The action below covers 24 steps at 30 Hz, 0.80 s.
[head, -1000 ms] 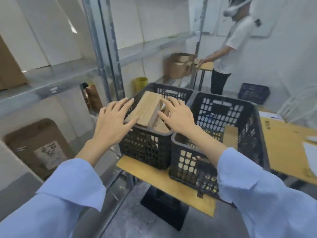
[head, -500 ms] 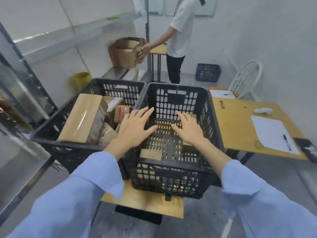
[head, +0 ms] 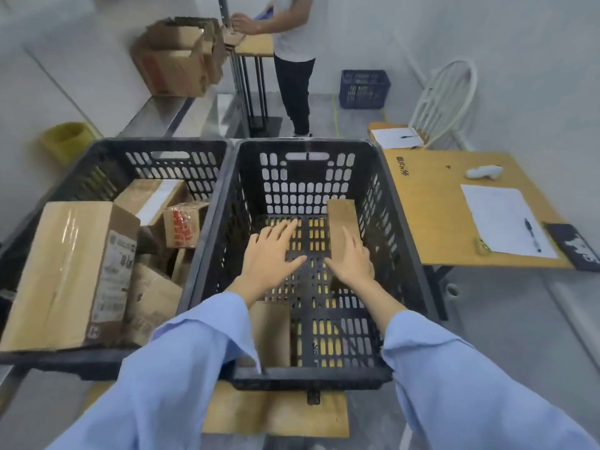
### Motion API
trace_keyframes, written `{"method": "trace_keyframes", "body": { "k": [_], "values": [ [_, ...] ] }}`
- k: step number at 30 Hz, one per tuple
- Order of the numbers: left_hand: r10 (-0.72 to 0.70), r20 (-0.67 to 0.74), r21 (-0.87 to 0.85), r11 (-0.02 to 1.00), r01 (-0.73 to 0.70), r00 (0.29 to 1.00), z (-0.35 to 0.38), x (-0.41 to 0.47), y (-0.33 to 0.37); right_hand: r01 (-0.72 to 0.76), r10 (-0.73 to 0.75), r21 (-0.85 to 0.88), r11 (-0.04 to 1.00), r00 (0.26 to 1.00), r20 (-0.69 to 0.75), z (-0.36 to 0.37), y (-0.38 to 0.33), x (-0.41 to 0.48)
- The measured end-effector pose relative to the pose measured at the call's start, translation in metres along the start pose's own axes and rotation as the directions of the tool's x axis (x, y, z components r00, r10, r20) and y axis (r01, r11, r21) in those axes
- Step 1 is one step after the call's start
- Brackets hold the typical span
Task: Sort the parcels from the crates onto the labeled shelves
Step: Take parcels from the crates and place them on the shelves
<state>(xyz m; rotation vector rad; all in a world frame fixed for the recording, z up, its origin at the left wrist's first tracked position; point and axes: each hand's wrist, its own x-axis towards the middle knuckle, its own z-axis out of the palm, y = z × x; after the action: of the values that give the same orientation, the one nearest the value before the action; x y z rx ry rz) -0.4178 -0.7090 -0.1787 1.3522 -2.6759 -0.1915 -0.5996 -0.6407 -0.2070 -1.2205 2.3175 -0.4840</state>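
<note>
Lowered further into the right black slatted plastic crate (head: pixel 305 145): left hand (head: pixel 269 254) and right hand (head: pixel 352 259).
Against it is set a second such crate (head: pixel 156 145), filled with brown cardboard parcels (head: pixel 181 228), a large taped one (head: pixel 65 274) nearest. A slim brown cardboard parcel (head: pixel 343 222) is seen along the right crate's right wall; the right hand is laid flat over its near end. The left hand is spread, nothing held.

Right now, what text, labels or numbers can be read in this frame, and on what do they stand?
Nothing reads clearly.
Label on the large parcel: blurred.
Red print on the small box: blurred.
Dark mark on the table: blurred.
Any writing on the sheet of paper: too faint to tell.
</note>
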Motion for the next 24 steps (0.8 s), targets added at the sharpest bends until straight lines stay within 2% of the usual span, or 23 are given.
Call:
{"method": "trace_keyframes", "body": {
  "k": [10, 13, 20, 24],
  "values": [
    [0.005, 0.167, -0.171, 0.985, 0.024, 0.986, 0.086, 0.043, 0.019, -0.134, 0.143, -0.095, 0.986, 0.985, 0.093, 0.038, 0.041, 0.02],
    [0.001, 0.205, -0.223, 0.974, 0.046, 0.979, 0.105, 0.044, 0.022, -0.148, 0.156, -0.124, 0.981, 0.986, 0.064, 0.045, 0.045, 0.022],
    [-0.003, 0.304, -0.358, 0.926, 0.118, 0.953, 0.123, 0.044, 0.014, -0.106, 0.106, -0.006, 0.994, 0.994, -0.001, 0.049, 0.053, 0.024],
    [0.035, 0.356, -0.482, 0.863, 0.151, 0.934, 0.122, 0.042, 0.014, -0.075, 0.067, 0.097, 0.992, 0.994, 0.081, 0.051, 0.053, 0.026]
  ]
}}
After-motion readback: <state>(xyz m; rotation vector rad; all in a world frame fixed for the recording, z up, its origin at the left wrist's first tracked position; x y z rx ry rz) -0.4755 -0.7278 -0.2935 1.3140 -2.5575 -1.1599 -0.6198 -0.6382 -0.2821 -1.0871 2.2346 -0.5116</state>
